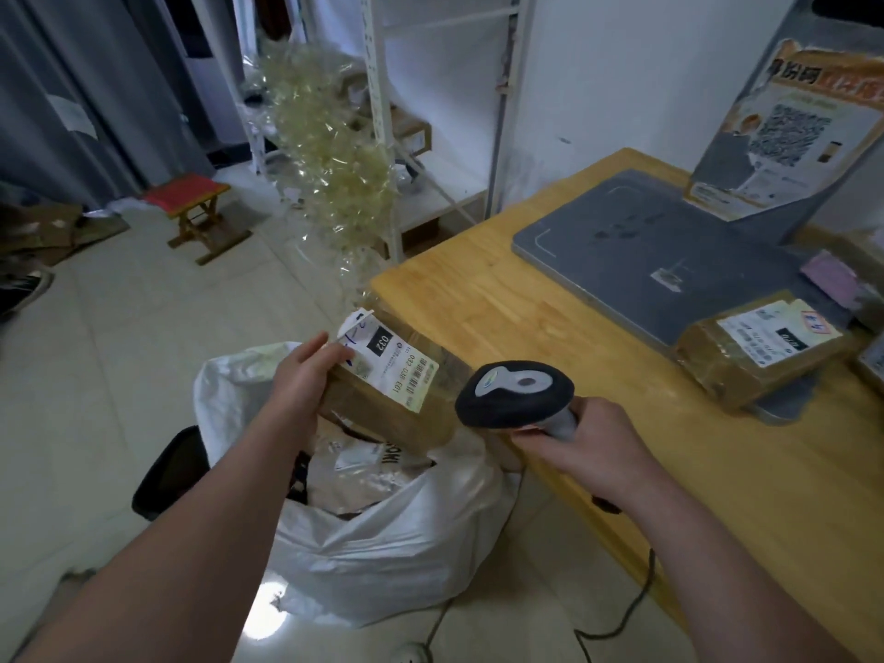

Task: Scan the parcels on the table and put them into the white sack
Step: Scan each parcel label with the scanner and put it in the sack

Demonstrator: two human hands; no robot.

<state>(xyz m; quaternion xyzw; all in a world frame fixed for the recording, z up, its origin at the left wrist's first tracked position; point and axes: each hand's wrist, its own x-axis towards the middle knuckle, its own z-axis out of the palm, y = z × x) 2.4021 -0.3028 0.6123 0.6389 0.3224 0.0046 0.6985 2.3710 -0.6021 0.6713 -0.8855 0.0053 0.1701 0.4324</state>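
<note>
The left hand grips a brown parcel by its left end, and the parcel's white label faces up. The parcel is held tilted in the air just off the table's left edge, near the far left corner. It is directly above the open mouth of the white sack, which stands on the floor against that edge. Inside the sack lie several packages in what looks like silvery plastic, though blur makes the material hard to tell. The right hand is closed around the handle of a scanner. The scanner's black head sits just beside the parcel's right end, apart from it. A dark cable trails from below that hand to the floor. On the table, a second parcel with a white label on top lies toward the right edge, resting partly on the near corner of a grey pad. The pad takes up the far right part of the table, and a sign with a printed code stands upright behind it. Beyond the table's far left corner stand a white rack, a bundle of clear film and a small wooden stool with a red top.
</note>
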